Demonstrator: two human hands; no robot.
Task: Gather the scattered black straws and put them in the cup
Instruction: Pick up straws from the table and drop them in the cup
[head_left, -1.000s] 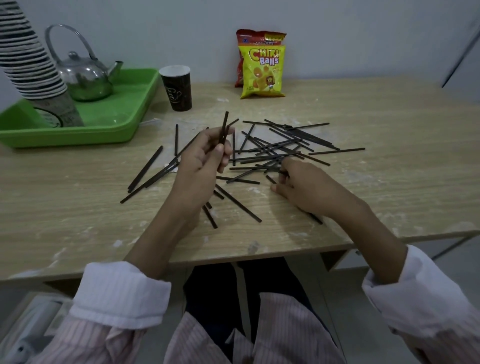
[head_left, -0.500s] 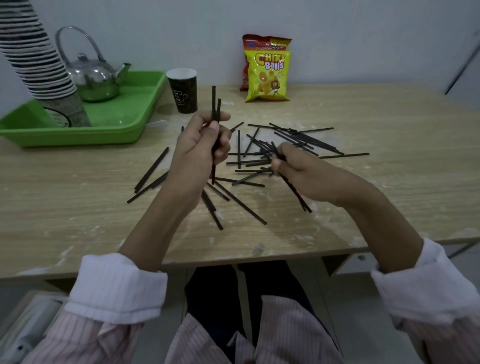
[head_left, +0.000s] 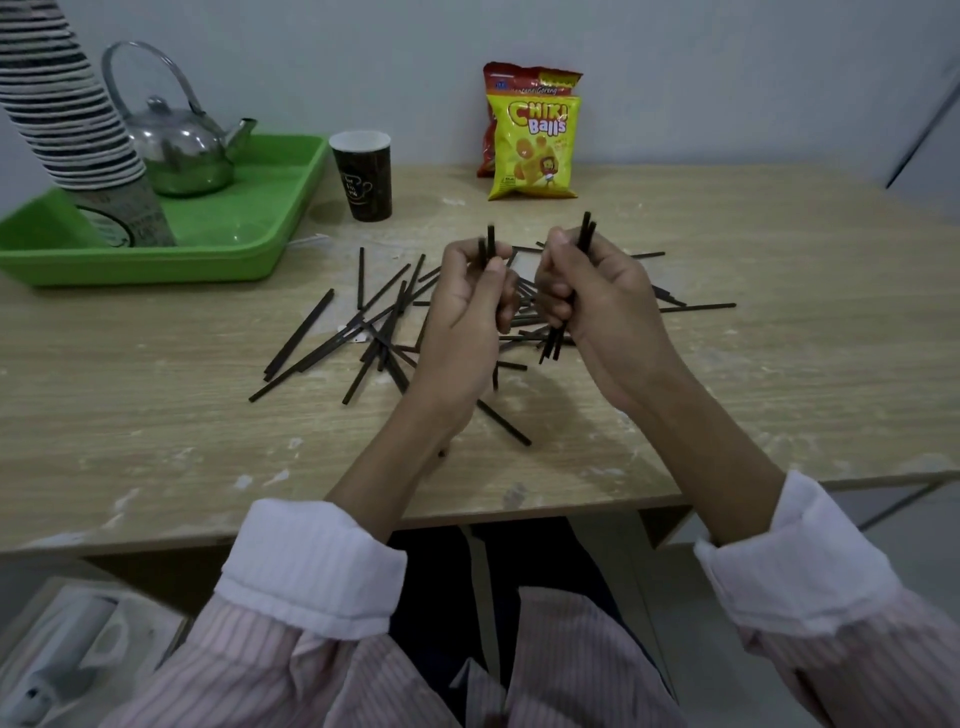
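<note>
Hands meet mid-frame: left hand (head_left: 470, 306) and right hand (head_left: 597, 296) each grip upright thin black straws (head_left: 586, 234), seemingly a few apiece; merge them into one bundle before reaching for the dark paper cup (head_left: 363, 174).

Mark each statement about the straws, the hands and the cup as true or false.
1. Both the left hand and the right hand grip black straws. True.
2. The dark cup already holds straws. False: none show in it.
3. The kettle sits in the green tray. True.
4. No loose straws remain on the table. False: many lie scattered.
5. The snack bag lies flat. False: it stands upright at the wall.
</note>
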